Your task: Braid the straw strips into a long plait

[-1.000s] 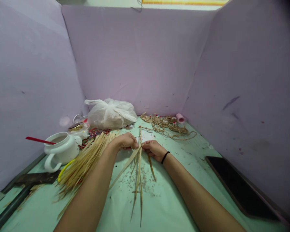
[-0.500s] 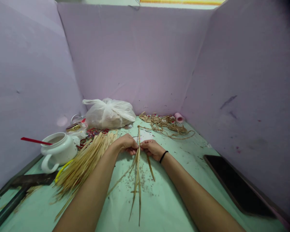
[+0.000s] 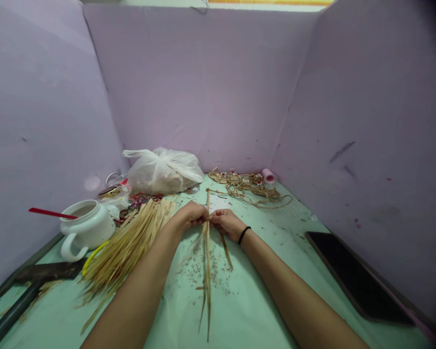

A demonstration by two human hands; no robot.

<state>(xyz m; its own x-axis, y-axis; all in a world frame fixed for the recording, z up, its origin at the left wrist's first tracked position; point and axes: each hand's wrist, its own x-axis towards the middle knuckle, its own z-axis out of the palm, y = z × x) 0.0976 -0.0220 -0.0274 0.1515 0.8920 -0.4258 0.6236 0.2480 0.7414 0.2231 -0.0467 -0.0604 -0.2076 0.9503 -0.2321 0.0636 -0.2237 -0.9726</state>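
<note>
My left hand (image 3: 190, 216) and my right hand (image 3: 226, 223) meet at the middle of the green table (image 3: 261, 300), both closed in a pinch on a bunch of dry straw strips (image 3: 206, 271). The strips trail from my fingers toward me, and a plaited end (image 3: 207, 198) sticks out beyond my hands. A black band sits on my right wrist. A loose pile of pale straw strips (image 3: 130, 245) lies just left of my left arm.
A white pot (image 3: 87, 228) with a red stick stands at the left, a dark blade (image 3: 39, 272) below it. A white plastic bag (image 3: 163, 170), coiled straw braids (image 3: 250, 186) and a pink spool (image 3: 267, 175) lie at the back. A dark phone (image 3: 356, 278) rests at the right. Purple walls enclose the table.
The strips that fanned out to the left have been drawn together into one narrow bunch. My hands have closed in on each other.
</note>
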